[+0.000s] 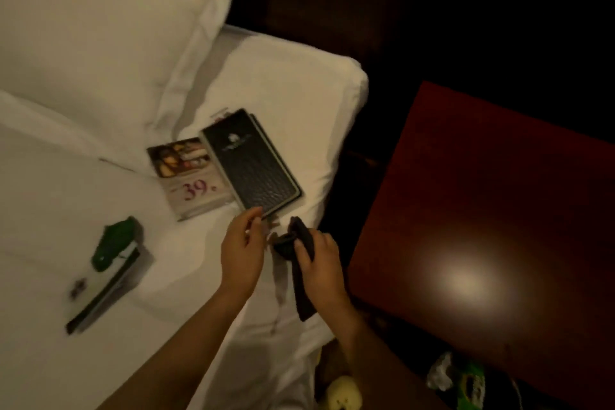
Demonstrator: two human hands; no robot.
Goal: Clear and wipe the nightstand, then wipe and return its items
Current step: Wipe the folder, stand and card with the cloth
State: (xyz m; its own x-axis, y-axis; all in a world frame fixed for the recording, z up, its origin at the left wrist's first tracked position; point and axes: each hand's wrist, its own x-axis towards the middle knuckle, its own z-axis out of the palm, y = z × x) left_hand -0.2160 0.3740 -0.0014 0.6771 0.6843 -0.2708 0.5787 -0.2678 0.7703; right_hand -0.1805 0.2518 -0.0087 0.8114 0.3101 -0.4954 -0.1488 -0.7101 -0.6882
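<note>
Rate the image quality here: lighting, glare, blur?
Head view: dim, warm light; a bright glare patch on the nightstand top; far room nearly black; motion blur softens the green-topped item and both hands, left hand, right hand gripping the dark cloth.

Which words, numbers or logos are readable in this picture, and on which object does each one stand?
"39." in purple-red, on the food leaflet lying on the bed.
Pale emblem with small lettering on the black folder: too blurred to read.
Green-and-white booklet: any print too blurred to read.
Green packet on the floor: unreadable.
</note>
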